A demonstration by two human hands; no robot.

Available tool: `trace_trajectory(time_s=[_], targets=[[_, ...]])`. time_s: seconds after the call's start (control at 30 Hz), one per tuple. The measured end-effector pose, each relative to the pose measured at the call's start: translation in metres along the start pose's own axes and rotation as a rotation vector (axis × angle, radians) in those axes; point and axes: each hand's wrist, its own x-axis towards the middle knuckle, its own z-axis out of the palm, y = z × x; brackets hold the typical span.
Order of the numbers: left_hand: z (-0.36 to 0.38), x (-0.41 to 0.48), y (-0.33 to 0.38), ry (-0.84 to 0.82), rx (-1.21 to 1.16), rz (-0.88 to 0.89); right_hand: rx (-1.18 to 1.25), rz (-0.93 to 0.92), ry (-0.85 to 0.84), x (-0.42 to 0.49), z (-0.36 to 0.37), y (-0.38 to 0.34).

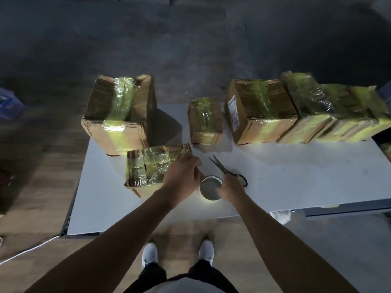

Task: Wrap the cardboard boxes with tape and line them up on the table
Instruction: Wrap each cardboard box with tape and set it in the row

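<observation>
Shoes (149, 253) are seen lowest, on the floor before the worktop (275, 182). The left hand (182, 175) is curled over the right end of the near box (148, 166), which is banded in tape at the worktop's front left. Scissors (221, 167), blades parted, are gripped by the right hand (231, 188). The tape roll (209, 188) is set between the 2 hands. Behind, a big box (118, 115), a small box (205, 121) and a row (306, 111) of taped boxes are lined up.
</observation>
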Motion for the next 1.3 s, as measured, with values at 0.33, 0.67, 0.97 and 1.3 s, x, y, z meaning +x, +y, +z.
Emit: trace_trajectory(time_s=[0.33,0.67,0.97,1.3], targets=[[-0.035,0.024,0.002,-0.043,-0.952,-0.807,0.616,-0.264,0.346,-0.008,-0.072,-0.020],[-0.088,0.027,-0.019,-0.074,-1.062,-0.879,0.292,-0.736,0.421,-0.027,-0.086,-0.073],[-0.100,0.017,-0.042,0.010,-0.913,-0.818,-0.006,-1.043,0.532,-0.038,-0.087,-0.112],[-0.106,0.005,-0.046,0.122,-0.858,-0.773,-0.124,-1.130,0.536,-0.039,-0.083,-0.140]])
